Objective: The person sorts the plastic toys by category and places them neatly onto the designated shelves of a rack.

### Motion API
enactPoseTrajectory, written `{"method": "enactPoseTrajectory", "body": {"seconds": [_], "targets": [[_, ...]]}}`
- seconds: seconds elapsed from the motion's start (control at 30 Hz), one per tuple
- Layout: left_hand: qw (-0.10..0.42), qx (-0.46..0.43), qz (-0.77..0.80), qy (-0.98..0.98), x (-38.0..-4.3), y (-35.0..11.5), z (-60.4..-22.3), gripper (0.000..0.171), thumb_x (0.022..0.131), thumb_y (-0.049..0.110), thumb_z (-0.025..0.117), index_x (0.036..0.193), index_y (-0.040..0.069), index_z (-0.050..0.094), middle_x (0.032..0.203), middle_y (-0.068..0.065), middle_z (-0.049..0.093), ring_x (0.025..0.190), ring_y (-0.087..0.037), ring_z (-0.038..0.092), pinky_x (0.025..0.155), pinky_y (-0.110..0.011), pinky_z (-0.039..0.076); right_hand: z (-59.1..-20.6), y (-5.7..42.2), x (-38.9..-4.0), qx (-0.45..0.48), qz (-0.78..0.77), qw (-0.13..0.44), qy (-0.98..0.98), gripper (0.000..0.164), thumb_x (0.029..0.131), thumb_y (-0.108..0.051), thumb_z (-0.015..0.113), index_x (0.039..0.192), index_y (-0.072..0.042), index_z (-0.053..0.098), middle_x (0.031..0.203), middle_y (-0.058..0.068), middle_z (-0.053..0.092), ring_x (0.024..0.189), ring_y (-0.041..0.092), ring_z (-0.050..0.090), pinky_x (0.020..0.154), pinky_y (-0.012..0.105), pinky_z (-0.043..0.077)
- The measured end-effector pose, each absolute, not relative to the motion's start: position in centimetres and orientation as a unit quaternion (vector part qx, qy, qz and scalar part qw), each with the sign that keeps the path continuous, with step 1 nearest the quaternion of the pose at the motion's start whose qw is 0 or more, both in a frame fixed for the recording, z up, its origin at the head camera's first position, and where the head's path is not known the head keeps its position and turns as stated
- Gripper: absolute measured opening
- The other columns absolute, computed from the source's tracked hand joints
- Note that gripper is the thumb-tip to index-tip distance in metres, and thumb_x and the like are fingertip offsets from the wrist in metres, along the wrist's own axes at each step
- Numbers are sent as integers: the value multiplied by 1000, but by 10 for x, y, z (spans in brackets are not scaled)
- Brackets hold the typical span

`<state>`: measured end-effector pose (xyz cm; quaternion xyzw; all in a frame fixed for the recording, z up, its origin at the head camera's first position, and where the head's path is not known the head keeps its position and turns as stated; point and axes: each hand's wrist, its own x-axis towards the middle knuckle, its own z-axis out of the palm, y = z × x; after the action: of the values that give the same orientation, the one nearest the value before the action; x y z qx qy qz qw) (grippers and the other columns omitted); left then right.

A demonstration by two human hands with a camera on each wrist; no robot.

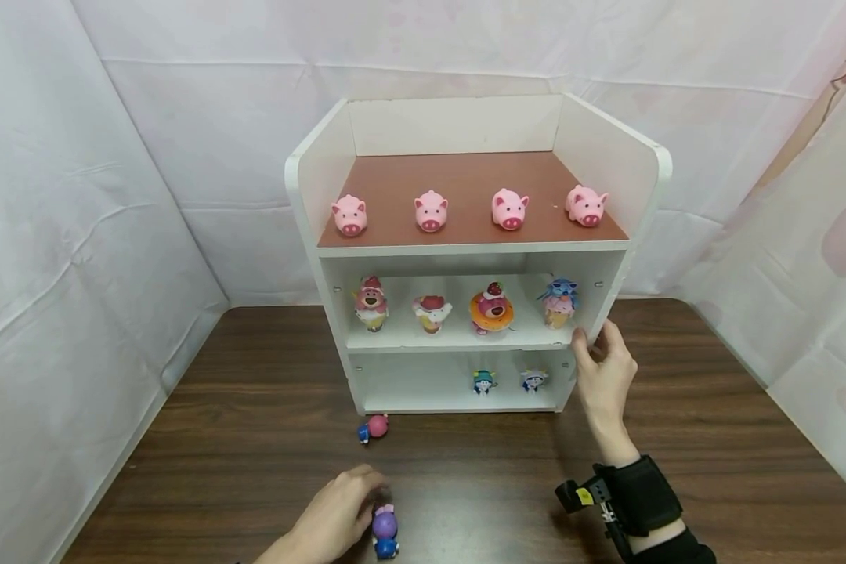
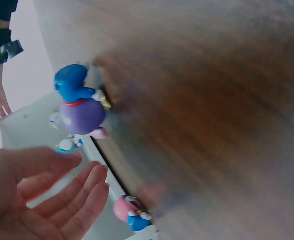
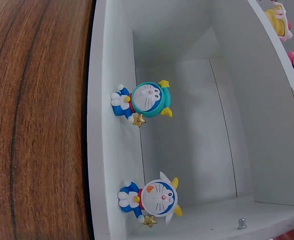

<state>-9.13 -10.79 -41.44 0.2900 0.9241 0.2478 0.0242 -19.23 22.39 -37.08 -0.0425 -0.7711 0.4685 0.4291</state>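
Observation:
My left hand (image 1: 341, 501) is low over the table beside a purple-headed figurine in blue (image 1: 385, 533), holding nothing. In the left wrist view its fingers (image 2: 89, 195) reach out loosely, and a gap shows between them and the purple figurine (image 2: 82, 112). My right hand (image 1: 606, 380) grips the right side panel of the white shelf unit (image 1: 458, 250), thumb at the front edge and fingers on the outer side. A pink-headed figurine (image 1: 377, 425) lies before the bottom shelf. On that shelf stand a teal-hooded figurine (image 3: 147, 100) and a white-hooded one (image 3: 156, 197).
Several pink pigs (image 1: 432, 211) line the brown top board (image 1: 458, 172). The middle shelf (image 1: 458, 341) holds several dessert-themed figurines, among them one with an orange ring (image 1: 492, 312). White cloth (image 1: 437, 47) hangs behind and at both sides of the dark wood table (image 1: 254, 376).

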Motion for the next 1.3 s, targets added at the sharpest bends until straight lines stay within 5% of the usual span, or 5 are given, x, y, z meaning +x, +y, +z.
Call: {"method": "enactPoseTrajectory", "body": {"seconds": [0.23, 0.47, 0.8, 1.3], "targets": [[63, 367, 179, 911, -82, -105, -409, 38, 63, -11, 66, 96, 8, 64, 95, 0, 54, 84, -13, 52, 64, -25, 48, -371, 224, -192, -41, 472, 431, -768, 26, 83, -4, 56, 108, 3, 59, 96, 19, 63, 76, -10, 53, 64, 6, 43], [34, 424, 111, 898, -80, -103, -417, 36, 61, -2, 73, 94, 10, 65, 97, -3, 54, 86, -14, 51, 62, -23, 48, -371, 224, -192, -39, 470, 431, -769, 26, 83, -3, 55, 108, 4, 58, 97, 19, 63, 81, 23, 61, 64, 6, 43], [-7, 465, 97, 880, -84, -103, -425, 21, 64, 7, 72, 83, 13, 66, 87, 3, 52, 78, -7, 48, 55, -16, 43, -372, 224, -192, -39, 471, 432, -768, 26, 83, -5, 56, 107, 4, 59, 95, 20, 63, 75, -12, 52, 63, 6, 43], [94, 402, 242, 878, -98, -107, -426, 20, 72, 12, 70, 92, 7, 67, 85, 6, 53, 73, 2, 49, 58, -13, 43, -373, 225, -193, -45, 462, 434, -772, 26, 82, -5, 56, 106, 3, 59, 94, 18, 64, 77, 9, 61, 63, 6, 43]]}}
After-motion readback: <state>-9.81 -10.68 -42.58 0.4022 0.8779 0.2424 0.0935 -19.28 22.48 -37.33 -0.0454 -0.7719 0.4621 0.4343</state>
